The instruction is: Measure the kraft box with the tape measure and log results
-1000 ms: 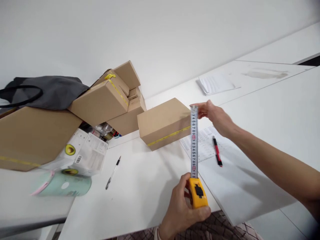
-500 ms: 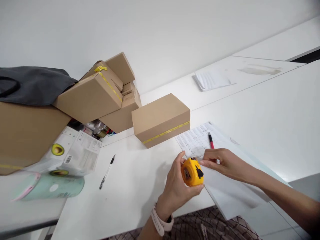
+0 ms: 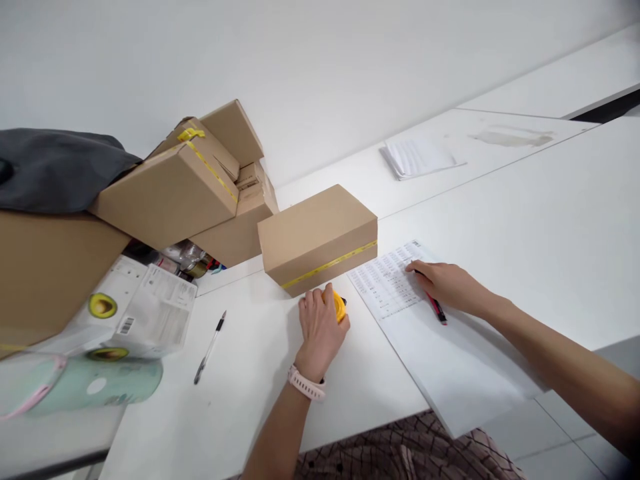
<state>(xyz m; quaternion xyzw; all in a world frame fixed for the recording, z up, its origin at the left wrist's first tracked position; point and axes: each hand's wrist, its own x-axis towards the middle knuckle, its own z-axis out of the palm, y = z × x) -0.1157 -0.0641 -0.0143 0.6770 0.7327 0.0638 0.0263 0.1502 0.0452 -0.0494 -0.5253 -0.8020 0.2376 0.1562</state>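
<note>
A yellow tape measure (image 3: 340, 307) is on the white table close to the front of a cardboard box. My left hand (image 3: 321, 330) is curled over it from above and hides most of it. The closed cardboard box (image 3: 320, 237) has yellow tape along its near side. To the right, my right hand (image 3: 447, 283) grips a red and black pen (image 3: 437, 310) over the printed sheet (image 3: 387, 283); its fingers are closed near the rows of print. The pen's tip is hidden by the fingers.
A black-capped pen (image 3: 210, 347) lies at left. Stacked cardboard boxes (image 3: 175, 193), an avocado-printed carton (image 3: 160, 307) and a mint-green bottle (image 3: 115, 383) crowd the left side. A dark bag (image 3: 60, 170) lies over the boxes. A paper stack (image 3: 420, 157) rests at the back.
My left hand has lowered the tape measure to the table beside the box. My right hand has moved away from the tape measure and picked up the red and black pen from the sheet.
</note>
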